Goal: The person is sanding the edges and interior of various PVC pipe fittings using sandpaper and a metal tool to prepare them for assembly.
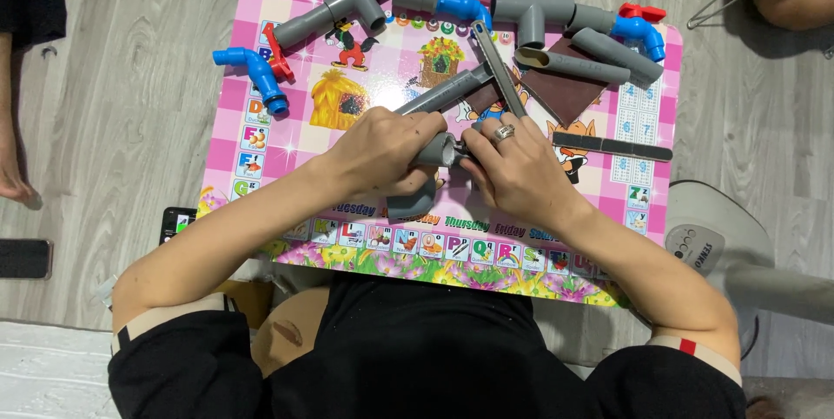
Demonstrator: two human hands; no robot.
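Observation:
My left hand [382,154] grips a grey elbow pipe fitting [432,151] over the middle of the pink children's table [287,145]. The fitting's lower end [411,203] sticks out below my palm. My right hand [514,171], with a ring on one finger, presses its curled fingertips against the fitting's open mouth. Something small and dark sits at those fingertips; I cannot tell what it is. A long grey pipe [447,91] lies just behind both hands.
The back of the table holds a grey tee with pipe [343,9], blue taps with red handles [259,72] [641,28], more grey pipes [573,61], a metal blade [499,72], brown sandpaper [565,93] and a black strip [612,145]. A fan base [708,237] stands on the right, and a phone [176,221] lies on the left.

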